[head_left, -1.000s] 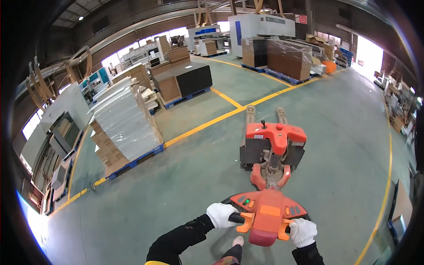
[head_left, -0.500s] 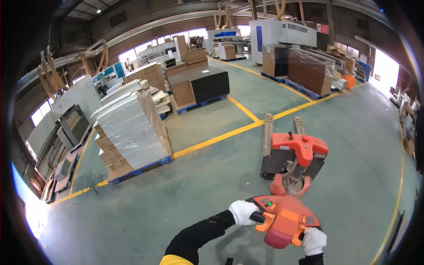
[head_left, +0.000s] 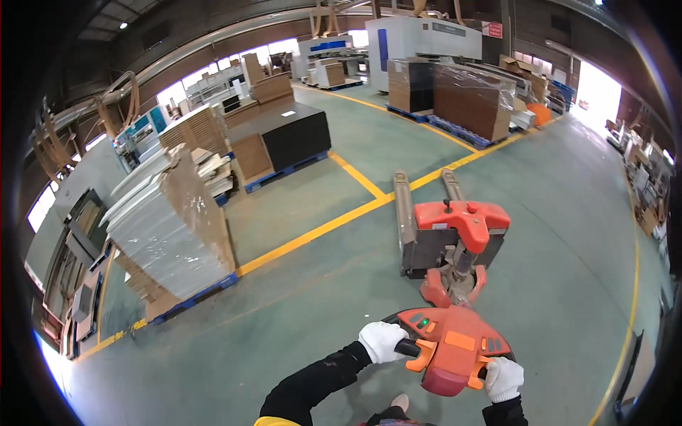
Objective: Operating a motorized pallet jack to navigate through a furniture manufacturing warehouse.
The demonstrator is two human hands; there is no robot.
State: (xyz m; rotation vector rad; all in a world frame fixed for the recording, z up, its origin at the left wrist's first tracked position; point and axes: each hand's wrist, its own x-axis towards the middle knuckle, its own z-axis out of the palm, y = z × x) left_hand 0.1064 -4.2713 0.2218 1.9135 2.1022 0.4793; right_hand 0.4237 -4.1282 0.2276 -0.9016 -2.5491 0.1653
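- Two white-gloved hands hold the orange-red plastic control head [head_left: 455,348] of an electric pallet truck, one at each side.
- The left hand [head_left: 381,341] is the left grip: its fingers are wrapped closed around the black handle bar on the left of the control head, the black sleeve running back toward the lower edge.
- The right hand [head_left: 504,378] is the right grip: it is closed on the right end of the same handle, though the bar itself is hidden under the glove.
- Just ahead of both grips, the tiller arm joins the orange and black body of the pallet truck [head_left: 455,238], which stands on the green painted concrete floor [head_left: 298,312].
- Beyond the body, farther from the grips, two grey steel forks [head_left: 403,206] lie flat and reach a yellow floor line [head_left: 312,234].
- Well off to the left of the left grip stands a tall stack of white panels wrapped in clear film on a blue pallet [head_left: 170,227].
- Farther ahead and left sits a low black block of boards on a blue pallet [head_left: 291,135].
- Far ahead of the right grip, brown film-wrapped stacks [head_left: 469,99] stand on pallets.
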